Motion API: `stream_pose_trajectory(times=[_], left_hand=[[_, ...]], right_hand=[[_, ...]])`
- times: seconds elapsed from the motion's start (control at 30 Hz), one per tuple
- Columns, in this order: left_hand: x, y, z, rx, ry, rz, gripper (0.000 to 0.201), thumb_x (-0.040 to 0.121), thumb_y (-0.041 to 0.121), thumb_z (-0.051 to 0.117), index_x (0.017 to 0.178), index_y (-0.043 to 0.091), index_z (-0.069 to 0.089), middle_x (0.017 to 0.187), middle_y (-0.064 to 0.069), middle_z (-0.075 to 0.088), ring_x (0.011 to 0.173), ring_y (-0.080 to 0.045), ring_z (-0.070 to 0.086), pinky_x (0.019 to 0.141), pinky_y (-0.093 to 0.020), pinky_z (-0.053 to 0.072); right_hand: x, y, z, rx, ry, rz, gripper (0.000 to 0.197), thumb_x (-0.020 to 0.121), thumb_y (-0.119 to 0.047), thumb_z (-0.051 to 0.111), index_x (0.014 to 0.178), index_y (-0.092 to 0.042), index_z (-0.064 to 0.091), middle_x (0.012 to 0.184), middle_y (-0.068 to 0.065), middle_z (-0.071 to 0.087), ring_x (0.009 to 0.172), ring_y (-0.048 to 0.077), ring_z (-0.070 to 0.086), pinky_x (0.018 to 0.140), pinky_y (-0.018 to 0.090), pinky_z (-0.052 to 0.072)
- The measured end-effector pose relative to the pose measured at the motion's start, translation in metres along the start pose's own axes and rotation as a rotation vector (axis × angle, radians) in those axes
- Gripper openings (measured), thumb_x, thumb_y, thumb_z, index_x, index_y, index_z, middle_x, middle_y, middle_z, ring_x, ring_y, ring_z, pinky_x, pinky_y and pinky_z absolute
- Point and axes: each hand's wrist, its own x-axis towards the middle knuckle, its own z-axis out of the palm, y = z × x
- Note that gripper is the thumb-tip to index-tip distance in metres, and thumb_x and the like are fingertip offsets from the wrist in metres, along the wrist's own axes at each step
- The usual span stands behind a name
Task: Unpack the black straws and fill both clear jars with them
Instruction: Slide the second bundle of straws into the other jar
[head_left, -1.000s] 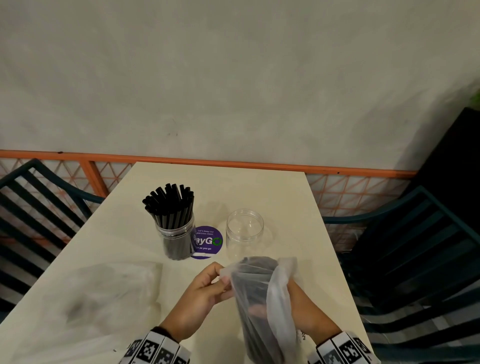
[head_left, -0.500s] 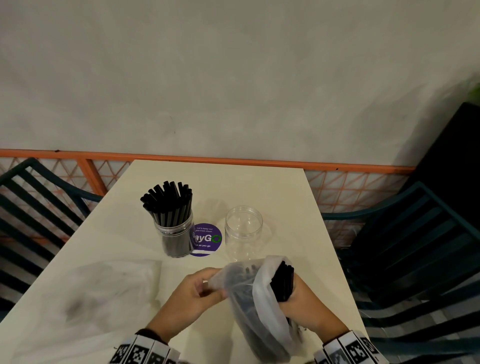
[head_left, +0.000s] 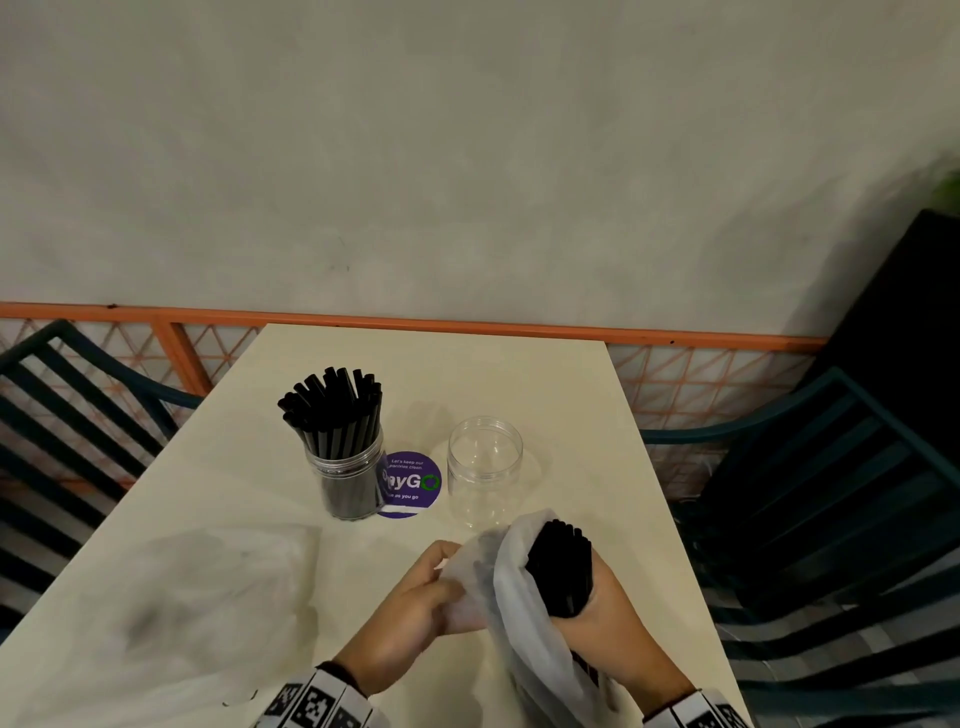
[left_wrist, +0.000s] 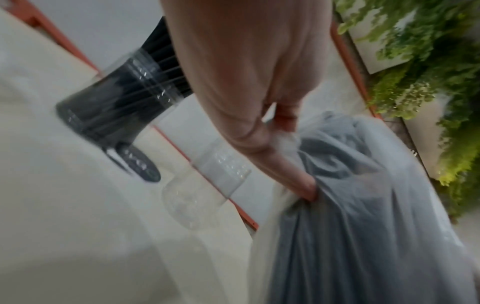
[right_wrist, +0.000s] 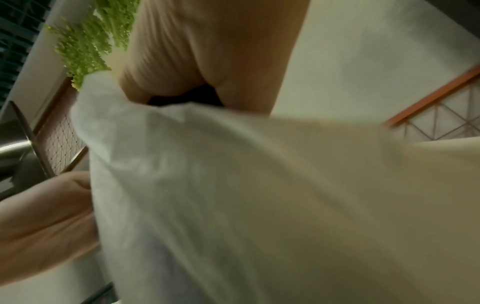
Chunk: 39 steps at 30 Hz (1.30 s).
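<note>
A clear jar (head_left: 347, 480) packed with upright black straws (head_left: 332, 410) stands left of centre on the cream table (head_left: 550, 384). To its right stands an empty clear jar (head_left: 484, 470), seen also in the left wrist view as the empty jar (left_wrist: 207, 181). Near the front edge my right hand (head_left: 605, 618) grips a bundle of black straws (head_left: 561, 569) whose tops stick out of a translucent plastic bag (head_left: 511, 597). My left hand (head_left: 421, 603) pinches the bag's (left_wrist: 350, 185) edge on the left side.
A purple round sticker (head_left: 413, 483) lies between the jars. An empty crumpled plastic bag (head_left: 171, 597) lies at the table's front left. Dark green slatted chairs (head_left: 831, 493) stand on both sides. An orange railing (head_left: 415, 325) runs behind the table's far edge.
The straw bundle has come up out of the bag in my right hand, which shifted right. My left hand has pulled the bag's edge down and leftward.
</note>
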Motion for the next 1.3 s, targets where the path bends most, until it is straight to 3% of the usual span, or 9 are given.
stream_pose_trajectory(times=[0.1,0.2,0.3,0.53,0.63,0.73,0.93,1.03,1.3], left_hand=[[-0.003,0.006,-0.006,0.227,-0.148,0.070,0.037,0.075,0.014,0.060,0.111,0.017,0.059,0.104,-0.006,0.068,0.098,-0.018,0.064,0.087,-0.034,0.053],[0.002,0.012,-0.002,0.536,0.076,0.265,0.011,0.067,0.035,0.071,0.065,0.026,0.065,0.063,0.009,0.063,0.061,-0.002,0.054,0.063,-0.019,0.044],[0.008,0.010,0.002,0.742,0.265,0.414,0.033,0.075,0.028,0.070,0.048,0.029,0.052,0.052,0.015,0.052,0.053,-0.003,0.044,0.054,-0.014,0.034],[0.010,0.002,0.015,0.388,0.275,0.197,0.027,0.088,0.002,0.046,0.064,0.013,0.040,0.054,0.012,0.042,0.057,-0.011,0.036,0.052,-0.019,0.031],[0.007,0.007,0.013,0.205,0.128,0.066,0.011,0.080,0.003,0.047,0.083,0.013,0.050,0.072,-0.011,0.055,0.062,-0.019,0.050,0.053,-0.026,0.040],[0.004,0.014,0.006,0.258,-0.057,0.051,0.047,0.076,0.006,0.044,0.115,0.030,0.054,0.101,-0.012,0.067,0.089,-0.023,0.063,0.070,-0.031,0.053],[0.010,0.021,0.000,0.891,0.123,0.337,0.023,0.085,0.015,0.062,0.071,0.032,0.070,0.087,0.023,0.059,0.086,0.004,0.055,0.070,-0.008,0.040],[0.013,0.018,0.009,0.820,0.217,0.377,0.031,0.080,0.005,0.056,0.054,0.020,0.053,0.052,0.015,0.049,0.055,-0.003,0.043,0.054,-0.014,0.032],[0.016,0.015,0.019,0.372,0.212,0.079,0.021,0.088,0.005,0.046,0.087,0.005,0.066,0.080,-0.004,0.066,0.077,-0.016,0.059,0.071,-0.026,0.044]], right_hand=[[0.003,0.001,-0.002,-0.014,0.034,-0.038,0.093,0.032,-0.069,0.076,0.109,-0.024,0.049,0.102,-0.022,0.055,0.093,-0.030,0.049,0.078,-0.007,0.035],[0.004,-0.001,-0.003,-0.003,-0.014,-0.020,0.077,0.043,-0.053,0.083,0.108,-0.028,0.050,0.098,-0.024,0.068,0.098,-0.021,0.054,0.080,-0.003,0.038],[0.005,-0.004,-0.002,0.011,-0.008,-0.012,0.071,0.047,-0.046,0.086,0.106,-0.025,0.053,0.101,-0.035,0.064,0.095,-0.013,0.059,0.078,0.001,0.042],[0.000,0.004,-0.002,-0.013,0.153,-0.026,0.062,0.050,-0.029,0.087,0.103,-0.025,0.054,0.102,-0.022,0.066,0.094,-0.001,0.063,0.077,0.008,0.048],[-0.002,0.007,-0.001,-0.028,0.167,-0.054,0.060,0.052,-0.028,0.080,0.105,-0.022,0.053,0.103,-0.017,0.065,0.095,0.000,0.063,0.080,0.010,0.048],[-0.002,0.009,-0.001,-0.022,0.158,-0.055,0.066,0.053,-0.029,0.082,0.111,-0.020,0.052,0.108,-0.015,0.064,0.101,0.004,0.063,0.085,0.015,0.049],[-0.003,0.008,0.001,-0.033,0.108,-0.021,0.070,0.052,-0.030,0.085,0.112,-0.027,0.049,0.109,-0.023,0.062,0.101,-0.002,0.061,0.082,0.008,0.046],[-0.009,0.009,0.004,-0.028,0.149,-0.005,0.070,0.052,-0.021,0.087,0.108,-0.032,0.047,0.103,-0.030,0.062,0.095,-0.006,0.062,0.074,0.005,0.047],[-0.020,0.006,0.007,-0.031,0.171,-0.065,0.063,0.060,0.010,0.080,0.104,-0.028,0.054,0.096,-0.030,0.067,0.092,-0.011,0.062,0.073,0.001,0.045]])
